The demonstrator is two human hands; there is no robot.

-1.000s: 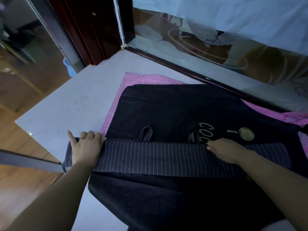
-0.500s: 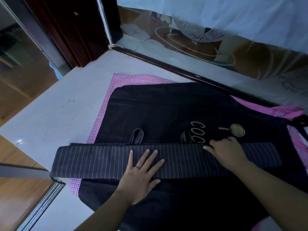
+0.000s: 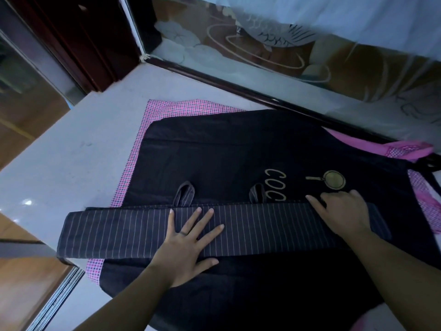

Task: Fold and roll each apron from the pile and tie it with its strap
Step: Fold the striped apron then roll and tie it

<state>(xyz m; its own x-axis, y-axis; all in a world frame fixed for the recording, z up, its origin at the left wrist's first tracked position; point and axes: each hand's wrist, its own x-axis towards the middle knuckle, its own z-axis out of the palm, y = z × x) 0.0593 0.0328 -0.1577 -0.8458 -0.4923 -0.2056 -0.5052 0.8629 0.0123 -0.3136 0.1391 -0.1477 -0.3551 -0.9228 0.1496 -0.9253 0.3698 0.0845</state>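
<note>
A dark pinstriped apron (image 3: 119, 231) lies folded into a long flat band across the pile. Two of its strap loops (image 3: 184, 193) poke out along its far edge. My left hand (image 3: 188, 244) presses flat on the band's middle with fingers spread. My right hand (image 3: 343, 215) rests flat on the band's right part, fingers pointing left. Under the band lies a black apron (image 3: 226, 149) with gold lettering and a pan emblem (image 3: 334, 179). A pink checked apron (image 3: 167, 107) lies beneath that one.
The pile sits on a pale countertop (image 3: 71, 151) whose left edge drops to a wooden floor (image 3: 21, 278). An etched glass panel in a dark frame (image 3: 238, 84) runs along the far side. More pink fabric (image 3: 405, 149) bunches at the right.
My left hand slid from the band's left end to its middle and now lies flat there. My right hand has stayed on the right part. The view shifted slightly.
</note>
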